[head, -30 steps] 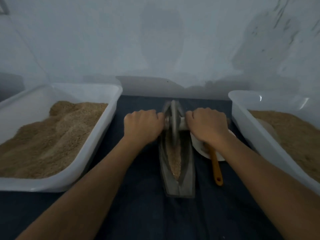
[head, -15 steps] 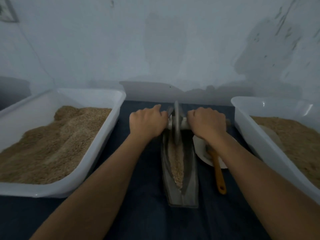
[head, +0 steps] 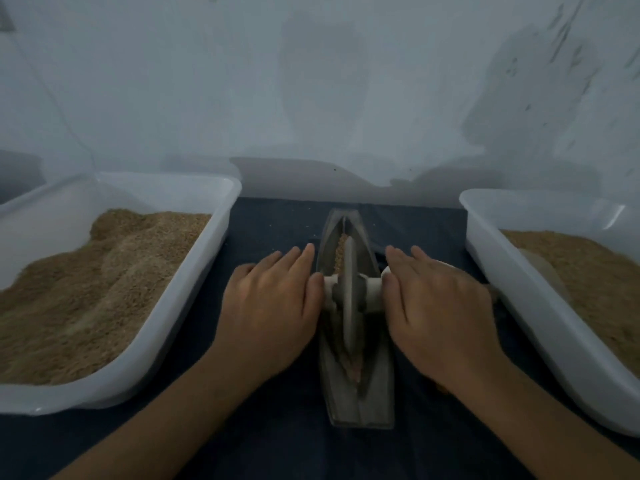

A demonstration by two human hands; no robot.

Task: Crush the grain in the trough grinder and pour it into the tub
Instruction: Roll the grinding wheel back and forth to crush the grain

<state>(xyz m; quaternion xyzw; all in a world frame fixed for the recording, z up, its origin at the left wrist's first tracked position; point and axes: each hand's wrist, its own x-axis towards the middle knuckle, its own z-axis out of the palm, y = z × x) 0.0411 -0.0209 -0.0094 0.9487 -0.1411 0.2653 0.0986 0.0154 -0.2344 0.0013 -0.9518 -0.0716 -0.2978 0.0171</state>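
A grey boat-shaped trough grinder (head: 356,403) lies lengthwise in the middle of the dark cloth, with brown grain (head: 341,249) in its groove. A grey wheel (head: 349,292) on a white axle (head: 374,292) stands in the groove near the trough's middle. My left hand (head: 273,306) presses flat on the axle's left end, fingers straight and pointing away. My right hand (head: 440,306) presses flat on the right end the same way. A white tub (head: 207,258) of brown grain sits on the left, another white tub (head: 519,306) on the right.
A pale wall stands right behind the table. The dark blue cloth (head: 277,220) covers the table between the tubs. A white dish (head: 446,263) lies under my right hand, mostly hidden. A pale round thing (head: 540,268) lies half buried in the right tub's grain.
Both hands have gone from gripping the axle with curled fingers to pressing on it with straight fingers. The wheel has rolled from the trough's far end back towards me.
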